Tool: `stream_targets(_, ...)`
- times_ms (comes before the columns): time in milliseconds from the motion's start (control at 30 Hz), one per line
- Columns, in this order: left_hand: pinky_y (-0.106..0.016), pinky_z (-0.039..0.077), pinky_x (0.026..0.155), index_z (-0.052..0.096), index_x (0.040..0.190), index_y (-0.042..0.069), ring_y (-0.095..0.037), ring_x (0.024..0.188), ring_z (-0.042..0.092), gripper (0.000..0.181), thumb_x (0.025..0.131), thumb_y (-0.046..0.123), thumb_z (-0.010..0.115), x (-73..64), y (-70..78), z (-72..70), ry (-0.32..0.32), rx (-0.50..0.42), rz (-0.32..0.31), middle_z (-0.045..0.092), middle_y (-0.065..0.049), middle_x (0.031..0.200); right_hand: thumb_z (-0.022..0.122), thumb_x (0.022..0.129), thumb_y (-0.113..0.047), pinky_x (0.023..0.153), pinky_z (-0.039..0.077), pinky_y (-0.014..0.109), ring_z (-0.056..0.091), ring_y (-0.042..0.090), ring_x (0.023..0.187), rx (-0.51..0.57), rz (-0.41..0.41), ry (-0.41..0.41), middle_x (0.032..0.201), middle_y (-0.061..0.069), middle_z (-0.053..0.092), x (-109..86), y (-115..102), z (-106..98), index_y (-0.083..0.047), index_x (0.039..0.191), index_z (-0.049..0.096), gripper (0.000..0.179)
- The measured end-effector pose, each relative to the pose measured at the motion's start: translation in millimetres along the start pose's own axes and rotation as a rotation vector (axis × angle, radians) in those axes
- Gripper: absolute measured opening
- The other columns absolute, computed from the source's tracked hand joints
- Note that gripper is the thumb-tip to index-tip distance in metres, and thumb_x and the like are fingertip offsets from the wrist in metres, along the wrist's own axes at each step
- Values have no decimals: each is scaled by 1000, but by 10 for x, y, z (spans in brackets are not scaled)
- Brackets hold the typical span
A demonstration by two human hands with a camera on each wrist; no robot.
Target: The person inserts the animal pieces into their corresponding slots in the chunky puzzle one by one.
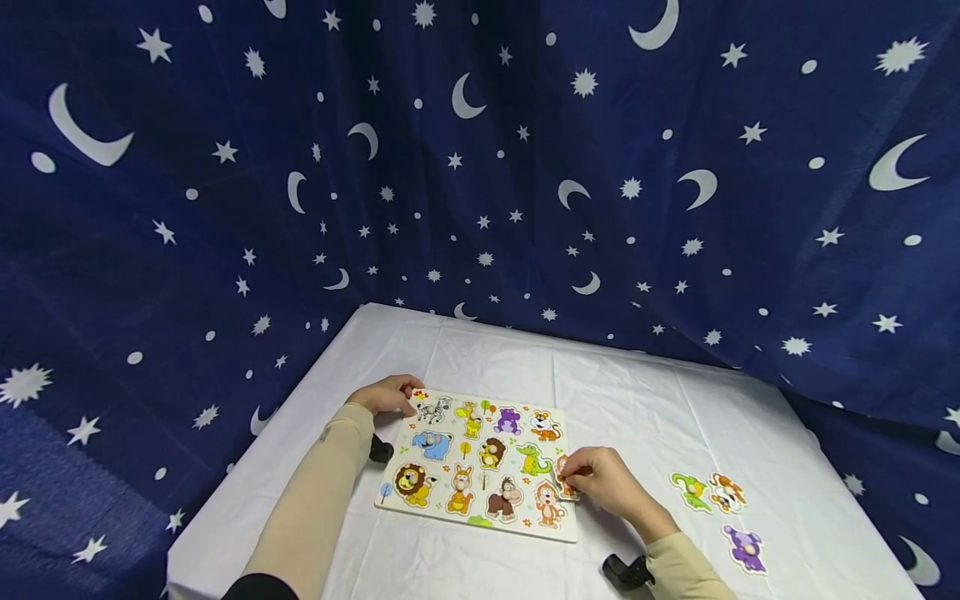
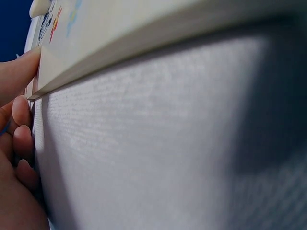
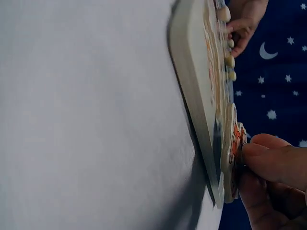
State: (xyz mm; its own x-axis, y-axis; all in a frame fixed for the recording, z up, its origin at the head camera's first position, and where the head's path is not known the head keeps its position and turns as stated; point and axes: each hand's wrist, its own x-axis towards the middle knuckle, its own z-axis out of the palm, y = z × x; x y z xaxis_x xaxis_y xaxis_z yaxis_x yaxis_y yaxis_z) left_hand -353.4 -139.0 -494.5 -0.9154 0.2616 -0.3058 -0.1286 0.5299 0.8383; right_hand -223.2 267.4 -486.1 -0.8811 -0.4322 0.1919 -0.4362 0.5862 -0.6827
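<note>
A white wooden puzzle board (image 1: 450, 521) with cartoon animals lies on the table. My left hand (image 1: 386, 394) holds its far left corner; in the left wrist view the thumb (image 2: 21, 72) is against the board's edge and the fingertips (image 2: 23, 139) are curled beside it. My right hand (image 1: 611, 482) pinches an orange monkey puzzle piece (image 1: 562, 475) between thumb and fingers, at the board's right edge. The right wrist view shows this monkey piece (image 3: 230, 158) close over the board's surface. Just below it on the board is the monkey picture (image 1: 550, 505).
To the right on the white tablecloth (image 1: 637, 400) lie loose pieces: a green crocodile (image 1: 692, 492), an orange tiger (image 1: 727, 493) and a purple animal (image 1: 745, 548). Knobbed pieces such as the lion (image 1: 414, 485) sit in the board. A dark blue star-patterned curtain (image 1: 480, 208) hangs behind.
</note>
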Motion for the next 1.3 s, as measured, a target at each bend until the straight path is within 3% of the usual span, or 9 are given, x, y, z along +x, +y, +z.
stream_targets(567, -34, 31, 83, 58, 124, 1, -19, 89, 40, 48, 80, -9, 73, 3, -12, -10, -6, 6, 14, 38, -4, 90, 71, 76, 12, 72, 56, 24, 67, 9, 79, 76, -89, -109, 85, 11, 74, -22, -129, 112, -2, 81, 76, 15)
stream_targets(900, -33, 32, 83, 58, 123, 2, -19, 90, 41, 47, 79, -10, 72, 6, -14, -14, -19, -8, 3, 38, -3, 90, 72, 78, 9, 70, 55, 22, 63, 0, 76, 111, -35, -167, 86, 11, 74, -31, -166, 152, -2, 81, 75, 12)
stream_targets(1300, -34, 31, 84, 58, 125, 3, -19, 90, 41, 49, 79, -9, 72, 22, -12, -14, -16, -8, 3, 39, -3, 90, 69, 79, 11, 68, 55, 22, 67, 13, 73, 121, -17, -192, 85, 10, 73, -23, -167, 174, -2, 81, 75, 15)
